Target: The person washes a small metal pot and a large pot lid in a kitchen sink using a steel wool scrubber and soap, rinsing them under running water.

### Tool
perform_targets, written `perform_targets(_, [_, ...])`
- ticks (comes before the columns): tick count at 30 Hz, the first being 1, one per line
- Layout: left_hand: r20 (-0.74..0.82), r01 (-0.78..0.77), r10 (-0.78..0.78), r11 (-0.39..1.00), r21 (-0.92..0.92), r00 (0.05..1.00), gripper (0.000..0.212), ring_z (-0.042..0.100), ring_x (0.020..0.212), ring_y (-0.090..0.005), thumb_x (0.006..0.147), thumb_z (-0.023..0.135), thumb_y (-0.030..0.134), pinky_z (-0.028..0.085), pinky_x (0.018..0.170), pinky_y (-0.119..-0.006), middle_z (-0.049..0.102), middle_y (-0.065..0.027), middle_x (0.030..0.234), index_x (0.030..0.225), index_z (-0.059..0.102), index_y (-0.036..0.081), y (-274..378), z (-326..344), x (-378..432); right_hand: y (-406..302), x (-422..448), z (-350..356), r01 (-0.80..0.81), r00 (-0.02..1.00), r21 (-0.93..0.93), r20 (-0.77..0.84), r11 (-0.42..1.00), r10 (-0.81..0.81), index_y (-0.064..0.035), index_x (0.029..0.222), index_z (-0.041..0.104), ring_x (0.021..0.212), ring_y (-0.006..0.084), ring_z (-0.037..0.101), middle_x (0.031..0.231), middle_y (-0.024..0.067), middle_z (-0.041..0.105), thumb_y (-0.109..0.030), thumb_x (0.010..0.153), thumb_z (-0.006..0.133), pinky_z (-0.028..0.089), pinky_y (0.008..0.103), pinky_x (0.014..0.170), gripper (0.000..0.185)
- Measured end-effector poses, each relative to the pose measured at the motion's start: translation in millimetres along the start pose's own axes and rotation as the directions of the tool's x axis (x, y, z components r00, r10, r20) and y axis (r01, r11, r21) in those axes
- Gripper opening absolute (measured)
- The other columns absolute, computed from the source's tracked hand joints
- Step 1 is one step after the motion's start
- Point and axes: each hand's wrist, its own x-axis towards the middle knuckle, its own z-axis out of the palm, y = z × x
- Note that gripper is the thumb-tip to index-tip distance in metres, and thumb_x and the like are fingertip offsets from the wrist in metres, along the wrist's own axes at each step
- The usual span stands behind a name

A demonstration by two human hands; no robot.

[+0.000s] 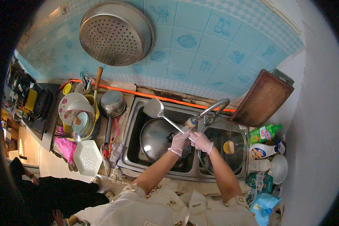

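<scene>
My left hand (179,142) and my right hand (201,141), both in thin pinkish gloves, close around the handle of a metal wok spatula (154,108). Its blade points up and left over the back rim of the left sink basin. The handle passes just under the mouth of the faucet (192,121). Below my hands a domed metal wok lid (155,139) lies in the left basin, and a dark wire scouring pad (187,151) is beside my left wrist. In the right basin, a yellow and white sponge (228,147) lies within a round glass lid (243,160).
Bowls (73,103), a saucepan (112,101) and a hexagonal white plate (87,158) crowd the left counter. A brown tray (264,99) leans at the right, above a green detergent bottle (262,134) and a spray bottle (261,150). Another person (53,195) in black is at lower left.
</scene>
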Motion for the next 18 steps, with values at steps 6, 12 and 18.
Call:
perform_targets(6, [-0.078, -0.204, 0.190, 0.943, -0.261, 0.979, 0.014, 0.054, 0.061, -0.0168, 0.075, 0.062, 0.015, 0.043, 0.053, -0.029, 0.056, -0.0060, 0.071, 0.074, 0.057, 0.002, 37, -48, 60, 19, -16, -12, -0.010, 1.000, -0.055, 0.005, 0.998, 0.010, -0.0041, 0.081, 0.056, 0.041, 0.0085, 0.038, 0.055, -0.0003, 0.046, -0.032, 0.090, 0.045, 0.029, 0.0233, 0.038, 0.031])
perform_targets(12, [-0.063, -0.195, 0.186, 0.899, -0.392, 0.981, 0.022, 0.056, 0.072, -0.0195, 0.084, 0.059, 0.024, 0.046, 0.065, -0.029, 0.059, -0.0049, 0.079, 0.091, 0.058, 0.003, 32, -35, 59, 24, -38, -18, -0.032, 0.997, 0.050, -0.065, 0.998, 0.035, -0.0051, 0.077, 0.056, 0.040, 0.0091, 0.040, 0.054, -0.0004, 0.047, -0.032, 0.089, 0.046, 0.030, 0.0243, 0.037, 0.031])
perform_targets(18, [0.130, -0.225, 0.193, 0.925, 0.307, 0.972, 0.020, 0.060, 0.073, -0.0137, 0.077, 0.065, 0.019, 0.047, 0.068, -0.027, 0.064, -0.0053, 0.081, 0.094, 0.064, 0.007, -22, -9, 15, 10, -28, 2, -0.045, 0.987, 0.136, -0.147, 0.990, 0.065, -0.0042, 0.082, 0.053, 0.038, 0.0087, 0.039, 0.056, 0.0023, 0.049, -0.032, 0.090, 0.047, 0.028, 0.0219, 0.034, 0.029])
